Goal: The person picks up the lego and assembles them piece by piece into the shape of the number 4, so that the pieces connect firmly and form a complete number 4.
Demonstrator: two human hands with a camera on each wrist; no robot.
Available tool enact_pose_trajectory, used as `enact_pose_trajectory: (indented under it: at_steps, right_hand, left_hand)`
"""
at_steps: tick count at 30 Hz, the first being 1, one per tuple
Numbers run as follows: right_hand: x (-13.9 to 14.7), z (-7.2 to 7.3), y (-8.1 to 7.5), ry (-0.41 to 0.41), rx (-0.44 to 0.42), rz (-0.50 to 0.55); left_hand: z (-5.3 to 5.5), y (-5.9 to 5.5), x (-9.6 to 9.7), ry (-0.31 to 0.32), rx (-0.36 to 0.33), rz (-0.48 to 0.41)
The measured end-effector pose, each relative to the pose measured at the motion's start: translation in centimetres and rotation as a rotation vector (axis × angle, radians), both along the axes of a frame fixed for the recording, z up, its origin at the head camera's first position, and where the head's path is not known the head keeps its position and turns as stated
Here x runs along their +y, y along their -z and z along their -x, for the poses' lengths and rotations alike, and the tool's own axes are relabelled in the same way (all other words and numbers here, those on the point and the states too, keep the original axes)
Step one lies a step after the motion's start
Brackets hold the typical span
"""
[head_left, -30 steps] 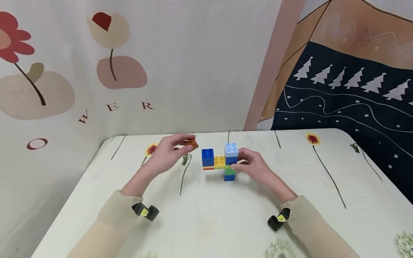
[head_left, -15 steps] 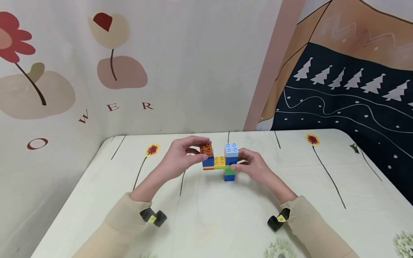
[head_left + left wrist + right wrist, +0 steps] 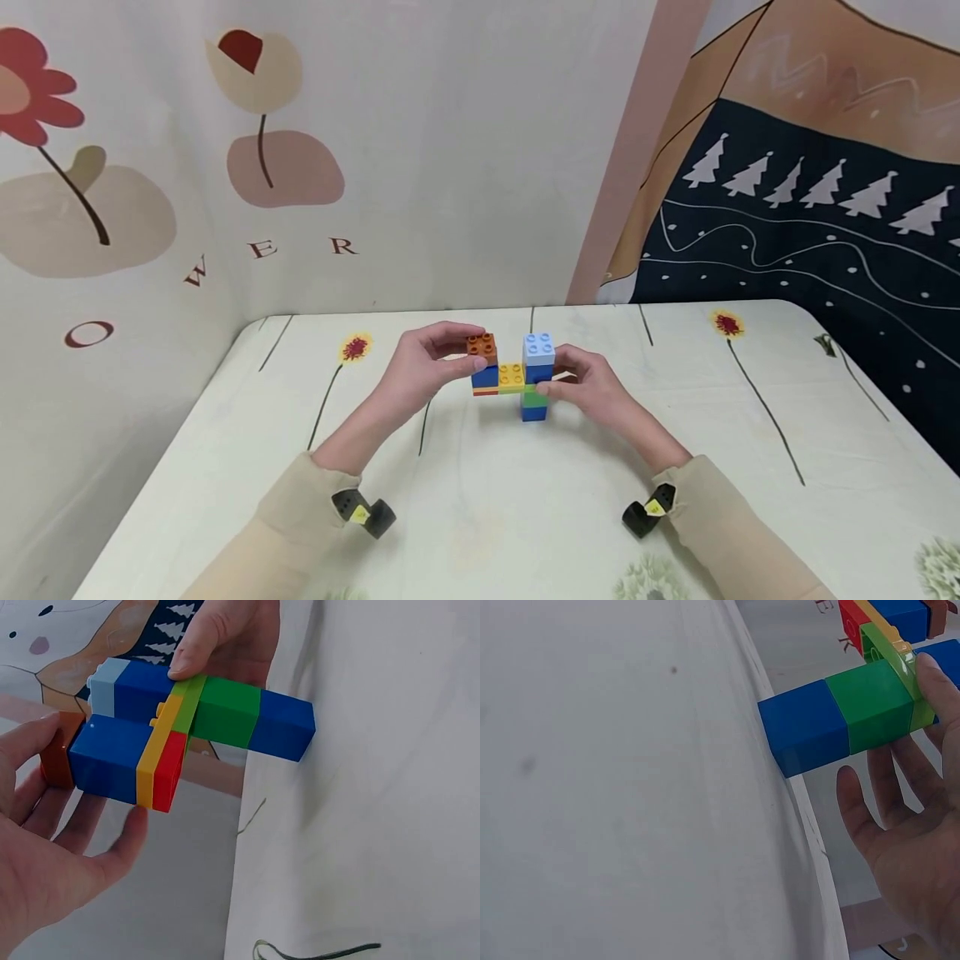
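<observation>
A structure of toy building bricks stands on the table, its column made of a blue brick (image 3: 283, 724), a green brick (image 3: 226, 711), thin plates, another blue brick and a light blue brick (image 3: 538, 348) on top. A yellow plate (image 3: 512, 377) reaches left from the column, with a red plate (image 3: 169, 772) under its end and a blue brick (image 3: 111, 759) upon it. On that blue brick sits a brown-orange brick (image 3: 482, 347), which my left hand (image 3: 420, 373) pinches between thumb and fingers. My right hand (image 3: 596, 387) grips the column near its middle from the right.
The table (image 3: 480, 508) has a white cloth printed with flowers. Behind it hangs a patterned curtain (image 3: 450, 150). Each sleeve cuff carries a small black wrist camera, one on the left (image 3: 364, 512) and one on the right (image 3: 648, 512).
My left hand has moved right with the brown-orange brick and set it on top of the left blue brick. My right hand has kept its hold on the column.
</observation>
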State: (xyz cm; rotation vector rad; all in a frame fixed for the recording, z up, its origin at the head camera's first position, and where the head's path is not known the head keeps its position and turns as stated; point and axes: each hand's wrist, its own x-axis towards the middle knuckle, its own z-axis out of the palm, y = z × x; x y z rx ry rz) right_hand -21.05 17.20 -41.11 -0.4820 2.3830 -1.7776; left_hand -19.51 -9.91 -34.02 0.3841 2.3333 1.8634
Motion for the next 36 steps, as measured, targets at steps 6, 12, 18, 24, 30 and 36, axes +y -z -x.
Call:
enact_pose_trajectory:
  at_steps: [6,12,18,24,30,36]
  right_hand:
    - [0.1,-0.1,0.0,-0.002,0.001,-0.001]
    - [0.1,-0.1,0.0,-0.002,-0.004,0.004]
    - [0.0,-0.1,-0.1,0.002,-0.011,0.001]
    - [0.0,-0.1,-0.2,0.0,-0.008,0.004]
    - [-0.1,-0.1,-0.3,0.007,-0.009,-0.003]
    - [-0.1,-0.1,-0.4,0.001,-0.006,-0.001]
  left_hand:
    - [-0.3,0.3,0.1,0.016,-0.061,-0.063]
    - [-0.5,0.6,0.4,0.01,-0.11,-0.094]
    - [-0.8,1.1,0.6,0.013,-0.112,-0.152]
    - [-1.0,1.5,0.9,-0.021,-0.083,-0.162]
    - [-1.0,1.4,0.9,-0.047,-0.057,-0.142]
    - [-0.9,1.4,0.9,-0.04,-0.027,-0.129]
